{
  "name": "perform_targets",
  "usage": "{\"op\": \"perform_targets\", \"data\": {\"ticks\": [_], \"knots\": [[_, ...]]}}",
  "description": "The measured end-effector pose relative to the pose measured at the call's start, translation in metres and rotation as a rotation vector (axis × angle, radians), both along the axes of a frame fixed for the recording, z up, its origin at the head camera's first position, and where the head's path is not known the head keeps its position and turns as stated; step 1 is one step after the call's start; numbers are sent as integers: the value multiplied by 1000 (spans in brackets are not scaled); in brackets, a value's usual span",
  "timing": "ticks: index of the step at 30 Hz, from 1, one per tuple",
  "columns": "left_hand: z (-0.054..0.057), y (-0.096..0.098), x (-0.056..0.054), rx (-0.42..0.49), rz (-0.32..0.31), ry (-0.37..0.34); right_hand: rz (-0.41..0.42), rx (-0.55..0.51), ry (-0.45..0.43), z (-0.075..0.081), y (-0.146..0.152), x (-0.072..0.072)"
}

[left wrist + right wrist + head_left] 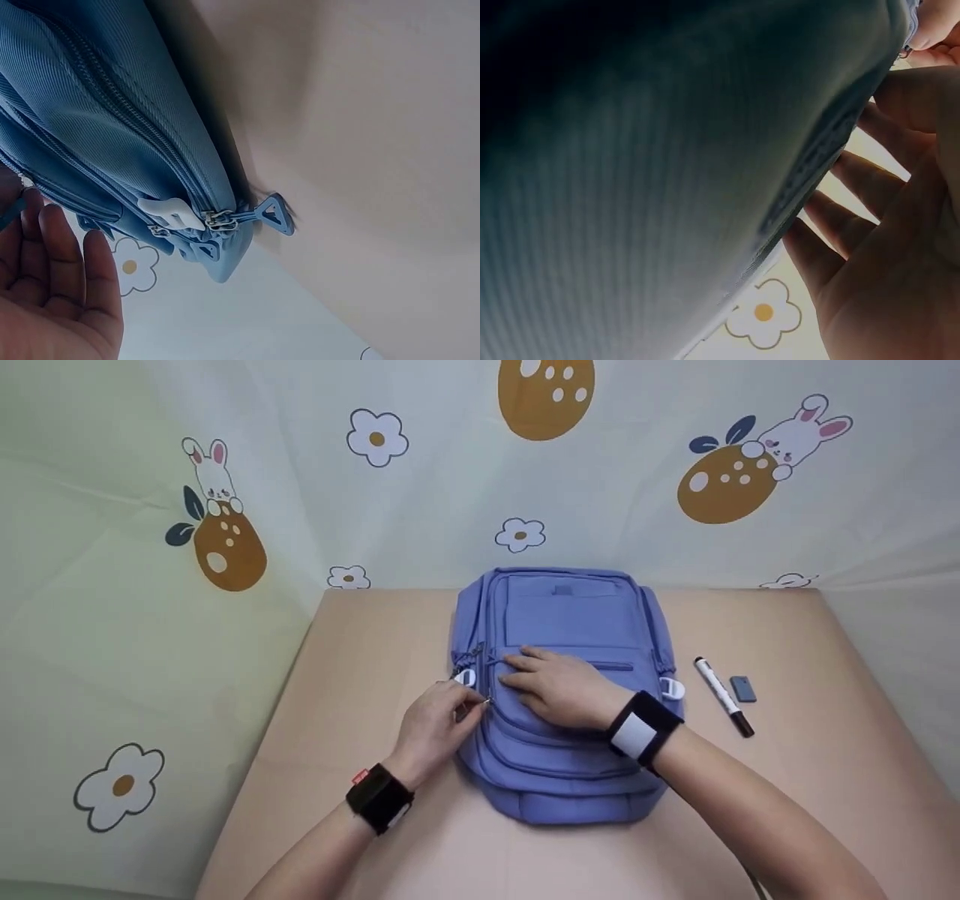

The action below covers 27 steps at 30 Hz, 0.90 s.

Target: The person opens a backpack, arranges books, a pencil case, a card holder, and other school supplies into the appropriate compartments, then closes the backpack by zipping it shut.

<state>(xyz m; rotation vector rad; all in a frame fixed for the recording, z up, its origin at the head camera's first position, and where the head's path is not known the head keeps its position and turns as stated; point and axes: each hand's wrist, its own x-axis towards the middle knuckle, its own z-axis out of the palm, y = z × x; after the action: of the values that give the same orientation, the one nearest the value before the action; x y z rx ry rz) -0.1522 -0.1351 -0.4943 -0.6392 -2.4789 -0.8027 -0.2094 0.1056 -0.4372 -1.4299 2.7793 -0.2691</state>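
A blue backpack point(574, 619) lies front side up on the table, its several zipped pockets facing me. At its left edge my left hand point(435, 721) pinches a zipper pull point(487, 701) between thumb and index finger. The left wrist view shows that hand point(64, 289) beside a pocket seam, with its other fingers loosely bent. My right hand point(566, 688) rests on the middle of the front, fingers spread and nearly straight. In the right wrist view, its fingertips point(810, 247) press on the fabric. Another triangular zipper pull point(276, 214) hangs loose at the bag's side.
To the right of the backpack lie a white marker point(721, 694) with a dark cap and a small blue-grey block point(742, 688). White buckles point(673, 688) sit at the bag's sides. A printed curtain point(442, 502) stands behind and beside the table point(315, 750).
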Motion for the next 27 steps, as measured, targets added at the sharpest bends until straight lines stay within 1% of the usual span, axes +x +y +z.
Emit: {"op": "perform_targets", "data": {"ticks": [7,11,13,16,22,27], "knots": [[0,1,1,-45,12,-6,-13,22,-41,1,-2,0],[1,4,6,-55,12,-19,-24,40,-68,2,-3,0],[1,7,9,-54,2,-25,-13,48,-60,2,-4,1],[1,12,14,-50,-17,-13,-5,52,-43,1,-4,1],[0,21,23,-36,-40,41,1,33,-30,2,-4,3],[-2,29,29,-41,-85,45,-5,75,-25,5,-5,2]]}}
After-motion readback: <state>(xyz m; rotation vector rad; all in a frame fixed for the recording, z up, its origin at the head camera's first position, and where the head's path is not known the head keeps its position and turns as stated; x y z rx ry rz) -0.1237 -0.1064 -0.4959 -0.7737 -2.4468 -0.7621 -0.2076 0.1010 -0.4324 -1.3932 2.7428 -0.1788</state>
